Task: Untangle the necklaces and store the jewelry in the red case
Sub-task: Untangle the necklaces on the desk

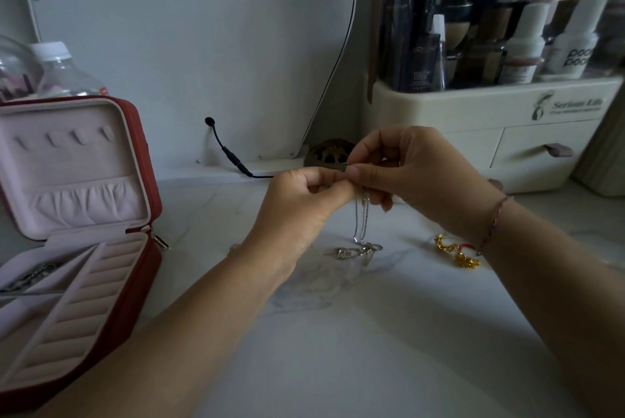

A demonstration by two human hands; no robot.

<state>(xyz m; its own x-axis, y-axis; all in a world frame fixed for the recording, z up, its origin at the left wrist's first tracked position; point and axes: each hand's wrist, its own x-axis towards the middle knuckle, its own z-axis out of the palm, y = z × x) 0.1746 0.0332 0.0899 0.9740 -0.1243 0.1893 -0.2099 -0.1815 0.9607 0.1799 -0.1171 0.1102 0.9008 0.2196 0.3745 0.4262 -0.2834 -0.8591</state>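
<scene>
Above the marble tabletop, my left hand [301,201] and my right hand [406,174] meet fingertip to fingertip, both pinching thin silver necklace chains [361,214]. The chains hang down from my fingers to silver pendants [358,251] lying on the table. Gold earrings [456,251] rest on the table under my right wrist. The red case [138,201] stands open at the left, its pink lid upright. A dark chain [30,277] lies in one of its left compartments.
A cream cosmetics organizer [490,126] with bottles and a drawer stands at the back right. A small brass dome [329,153] sits behind my hands, beside a black cable [233,160] at a mirror base. A plastic bottle [64,72] stands behind the case.
</scene>
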